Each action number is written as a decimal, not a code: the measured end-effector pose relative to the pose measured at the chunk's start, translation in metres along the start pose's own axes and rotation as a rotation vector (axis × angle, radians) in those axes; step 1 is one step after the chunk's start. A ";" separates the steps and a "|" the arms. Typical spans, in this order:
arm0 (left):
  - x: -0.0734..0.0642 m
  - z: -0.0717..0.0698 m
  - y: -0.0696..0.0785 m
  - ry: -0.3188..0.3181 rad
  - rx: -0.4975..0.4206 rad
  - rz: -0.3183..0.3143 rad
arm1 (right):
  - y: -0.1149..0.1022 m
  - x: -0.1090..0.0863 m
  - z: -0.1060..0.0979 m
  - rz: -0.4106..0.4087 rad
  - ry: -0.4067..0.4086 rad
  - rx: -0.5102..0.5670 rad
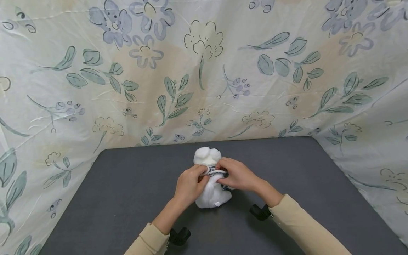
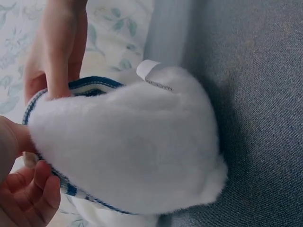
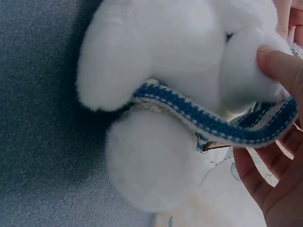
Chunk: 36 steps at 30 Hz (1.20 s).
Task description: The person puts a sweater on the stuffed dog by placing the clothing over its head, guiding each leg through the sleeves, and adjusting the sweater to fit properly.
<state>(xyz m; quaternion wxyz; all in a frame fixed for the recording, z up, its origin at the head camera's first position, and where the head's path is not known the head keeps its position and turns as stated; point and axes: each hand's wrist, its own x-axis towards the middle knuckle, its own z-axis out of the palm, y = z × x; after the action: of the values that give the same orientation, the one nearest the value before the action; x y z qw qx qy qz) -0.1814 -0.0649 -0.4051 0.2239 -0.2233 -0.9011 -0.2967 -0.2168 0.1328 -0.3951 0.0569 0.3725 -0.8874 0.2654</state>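
Note:
A white plush toy (image 1: 211,194) sits upright on the dark table, its back toward me and two round lobes on top. Around its upper part runs a blue-and-white striped knitted garment (image 3: 189,113). My left hand (image 1: 190,184) pinches the garment's edge on the left side of the toy. On the opposite side, my right hand (image 1: 239,174) grips the same edge between thumb and fingers. The right wrist view shows the knitted band stretched away from the fur, the right thumb lying against the plush. The toy's front is hidden in the head view.
The dark grey table (image 1: 137,191) has a curtain of flowered cloth (image 1: 172,71) behind it and at its sides. A small white label (image 2: 147,69) sticks out of the plush near its base. Black wrist-worn devices (image 1: 180,236) hang below both sleeves.

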 end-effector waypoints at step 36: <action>-0.003 -0.008 -0.004 0.045 -0.116 -0.004 | -0.001 -0.002 0.004 -0.053 0.012 0.136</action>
<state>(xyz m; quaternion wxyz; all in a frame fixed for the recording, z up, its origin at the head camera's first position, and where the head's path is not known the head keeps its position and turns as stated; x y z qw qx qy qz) -0.1789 -0.0734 -0.4023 0.2302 -0.2275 -0.8775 -0.3538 -0.2145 0.1313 -0.3981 0.0436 0.3973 -0.8568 0.3258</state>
